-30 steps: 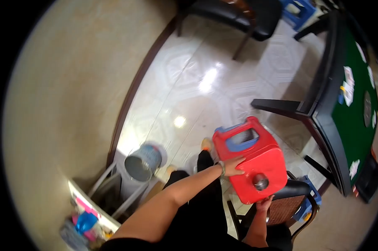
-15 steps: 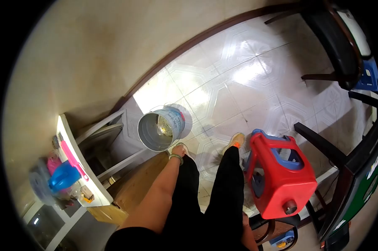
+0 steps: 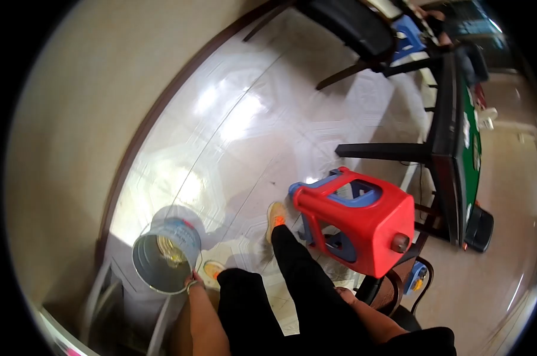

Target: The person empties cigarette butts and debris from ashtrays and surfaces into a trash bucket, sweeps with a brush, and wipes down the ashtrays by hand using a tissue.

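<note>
A metal bucket (image 3: pixel 142 261), light blue outside, is at the lower left, its mouth tilted up toward me. Something yellowish and shiny (image 3: pixel 171 250) lies inside it; I cannot make out what. My left hand (image 3: pixel 195 279), with a bracelet at the wrist, is closed on the bucket's near rim. Beside my thigh hangs my right hand (image 3: pixel 346 295), close to a dark chair (image 3: pixel 393 291); its fingers are too small and partly hidden to read, and nothing shows in it.
Red and blue stacked plastic stools (image 3: pixel 378 216) stand right of my feet, a brown knob-like object (image 3: pixel 400 242) on top. Beyond is a green-topped table (image 3: pixel 471 154) with dark legs. A black chair (image 3: pixel 351 29) stands at the back, and a wall (image 3: pixel 72 118) runs along the left.
My view has turned right, so the bucket and stools now appear further left. My left hand stays at the bucket's rim. One foot is further forward, and more of my right forearm shows.
</note>
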The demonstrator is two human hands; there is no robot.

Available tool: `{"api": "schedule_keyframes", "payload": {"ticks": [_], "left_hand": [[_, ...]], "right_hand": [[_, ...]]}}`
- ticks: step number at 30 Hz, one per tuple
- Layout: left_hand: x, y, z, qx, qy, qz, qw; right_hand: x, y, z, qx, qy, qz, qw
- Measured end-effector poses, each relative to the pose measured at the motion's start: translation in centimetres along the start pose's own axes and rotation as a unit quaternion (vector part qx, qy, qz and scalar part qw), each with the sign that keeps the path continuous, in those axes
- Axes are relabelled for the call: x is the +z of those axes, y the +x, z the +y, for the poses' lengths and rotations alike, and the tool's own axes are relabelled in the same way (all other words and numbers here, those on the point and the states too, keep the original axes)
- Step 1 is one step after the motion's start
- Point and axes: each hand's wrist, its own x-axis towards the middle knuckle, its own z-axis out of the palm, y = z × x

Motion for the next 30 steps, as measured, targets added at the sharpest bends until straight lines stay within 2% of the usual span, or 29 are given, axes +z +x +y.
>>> {"api": "schedule_keyframes", "payload": {"ticks": [1,3,4,6,9,12,14,15,16,17,18,19,22,26,27,28,30], "left_hand": [[-4.3,-0.5,3.2,-0.03,0.104,-0.05,0.993],[-6.9,0.6,2.5,0.041,0.117,-0.001,0.992],[-9.0,0.4,3.1,0.069,0.187,-0.015,0.98],[-13.9,-0.7,6.9,0.044,0.184,0.002,0.982],[-18.8,-5.6,15.8,-0.091,-0.06,0.07,0.992],[-22.8,-11.8,26.3,-0.196,-0.31,0.1,0.925],[-25.7,-14.5,32.8,-0.041,-0.182,0.052,0.981],[-26.6,-16.0,36.2,0.038,-0.149,0.09,0.984],[-27.1,-17.0,39.8,0.115,-0.12,0.128,0.978],[-27.0,-14.8,41.6,0.229,-0.037,0.184,0.955],[-27.6,-16.4,45.1,0.383,-0.085,0.174,0.903],[-28.5,-18.2,48.3,0.419,-0.069,0.128,0.896],[-32.1,-33.7,61.2,0.495,-0.05,-0.01,0.868],[-35.9,-41.3,73.2,0.596,-0.093,-0.118,0.788],[-37.1,-43.3,76.2,0.617,-0.097,-0.137,0.769],[-37.7,-44.3,79.3,0.635,-0.119,-0.16,0.747],[-38.5,-46.7,85.2,0.655,-0.165,-0.217,0.705]], "right_hand": [[0.6,-0.2,-0.7,0.013,-0.022,-0.001,1.0],[0.3,0.2,-2.5,0.035,-0.063,-0.002,0.997],[0.3,0.5,-3.0,0.038,-0.045,-0.001,0.998],[0.4,0.9,-3.6,0.043,-0.008,-0.008,0.999],[-0.8,0.6,-6.2,0.003,-0.001,0.002,1.0],[-3.7,0.4,-10.3,-0.073,0.003,0.006,0.997],[-6.1,-0.5,-13.0,-0.113,0.019,0.012,0.993],[-7.8,-1.1,-14.6,-0.133,0.023,0.016,0.991],[-9.5,-1.1,-16.1,-0.154,0.022,0.022,0.988],[-11.4,-1.0,-17.0,-0.16,0.083,-0.001,0.984],[-12.2,-0.2,-18.0,-0.163,0.14,-0.024,0.976],[-13.0,0.1,-18.7,-0.165,0.195,-0.049,0.965],[-17.4,-0.9,-21.9,-0.208,0.295,-0.001,0.933],[-24.4,-3.3,-27.3,-0.218,0.277,0.077,0.933],[-24.9,-1.7,-28.1,-0.203,0.315,0.077,0.924],[-25.4,-0.3,-28.9,-0.228,0.265,0.146,0.926],[-31.3,-4.5,-32.5,-0.19,0.263,0.13,0.937]]}}
